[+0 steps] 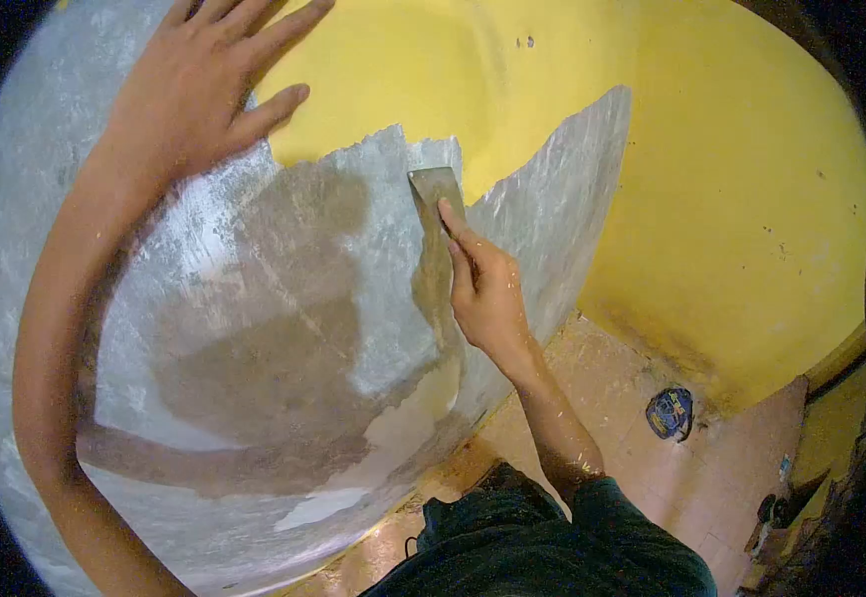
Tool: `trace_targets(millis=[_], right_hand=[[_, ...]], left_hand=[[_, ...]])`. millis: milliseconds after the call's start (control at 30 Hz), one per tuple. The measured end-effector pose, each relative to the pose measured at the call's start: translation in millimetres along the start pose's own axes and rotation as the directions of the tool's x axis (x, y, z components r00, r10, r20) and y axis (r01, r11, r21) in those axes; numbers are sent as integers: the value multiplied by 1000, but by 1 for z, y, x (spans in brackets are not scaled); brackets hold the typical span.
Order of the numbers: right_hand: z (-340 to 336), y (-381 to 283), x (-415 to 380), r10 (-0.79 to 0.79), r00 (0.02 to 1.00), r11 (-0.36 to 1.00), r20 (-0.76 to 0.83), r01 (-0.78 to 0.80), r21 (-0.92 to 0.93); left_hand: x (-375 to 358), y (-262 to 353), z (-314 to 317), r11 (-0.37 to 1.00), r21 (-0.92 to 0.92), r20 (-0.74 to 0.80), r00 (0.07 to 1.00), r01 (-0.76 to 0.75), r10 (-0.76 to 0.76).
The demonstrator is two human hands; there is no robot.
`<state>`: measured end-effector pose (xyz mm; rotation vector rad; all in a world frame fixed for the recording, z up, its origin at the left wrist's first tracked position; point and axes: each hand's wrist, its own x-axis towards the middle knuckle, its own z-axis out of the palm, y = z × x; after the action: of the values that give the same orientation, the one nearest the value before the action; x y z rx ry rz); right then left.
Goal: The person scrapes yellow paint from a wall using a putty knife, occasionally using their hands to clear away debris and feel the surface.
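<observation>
My right hand (487,289) grips a scraper (437,187), a flat wide blade held against a large curved surface. Its blade edge sits just below the ragged border between the yellow coating (383,80) and the bare grey area (393,289). Up at the left, my left hand (199,90) rests with fingers spread, its thumb and fingertips over the yellow and its palm over the grey. Shadows of my arms and head fall across the grey. A paler, uneven patch (418,408) shows lower down on the surface.
Another yellow curved wall (751,189) with small chips and marks rises on the right. Below it, a blue and yellow bundle (670,412) lies on the tiled floor (642,468). Dark objects (773,509) lie near the lower right edge.
</observation>
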<state>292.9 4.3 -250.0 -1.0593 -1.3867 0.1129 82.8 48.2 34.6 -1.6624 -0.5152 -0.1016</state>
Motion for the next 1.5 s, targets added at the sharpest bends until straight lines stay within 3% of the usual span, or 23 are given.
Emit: trace_targets(millis=[100,200,300,433,500,600,700,800,900,1133,1200,1333,1400,1433,1500], right_hand=[[1,-6,19,-95,994,991,-45,91,-101],[-3,-14,24,-49,999,976,-8,47,-213],[0,-13,8,32,999,984,42,-24,-176],[-3,-15,30,-27,1000,979,0,27,-201],[-4,-9,21,-13,998,953,60,31,-303],[-5,-8,19,-51,997,964,57,65,-257],[-10,-18,37,-29,998,961,63,45,-272],[-7,-9,20,28,993,966,119,4,-259],[-2,-6,33,-97,995,962,36,103,-255],[-3,-10,31,0,995,962,99,27,-270],[-1,-14,51,-138,990,944,13,135,-301],[-1,-18,39,-97,994,927,57,111,-357],[0,-14,28,-40,992,934,121,81,-349],[-1,-16,33,-39,992,934,122,80,-348],[-5,-21,46,-81,995,918,58,97,-385]], left_hand=[[-4,3,-2,999,-35,5,1000,-7,7],[-2,3,-9,998,-68,56,998,6,-2],[-1,18,-13,997,8,97,992,78,-78],[-4,6,-8,999,-34,33,999,-14,15],[-5,10,-11,1000,-13,62,998,4,-4],[-1,20,-15,995,-18,104,990,99,-97],[0,21,-20,995,-17,137,986,99,-96],[-1,20,-13,995,-6,99,990,98,-96],[-7,9,-9,999,-37,40,999,6,-5],[-9,5,-1,997,-70,-32,999,-16,14],[-8,6,-5,998,-56,11,1000,-6,6],[-7,9,-5,995,-97,-69,997,-34,27],[-5,18,-16,995,-63,109,992,74,-67],[-7,17,-13,995,-63,110,992,73,-66],[-8,12,-5,999,-43,-23,1000,1,-2]])
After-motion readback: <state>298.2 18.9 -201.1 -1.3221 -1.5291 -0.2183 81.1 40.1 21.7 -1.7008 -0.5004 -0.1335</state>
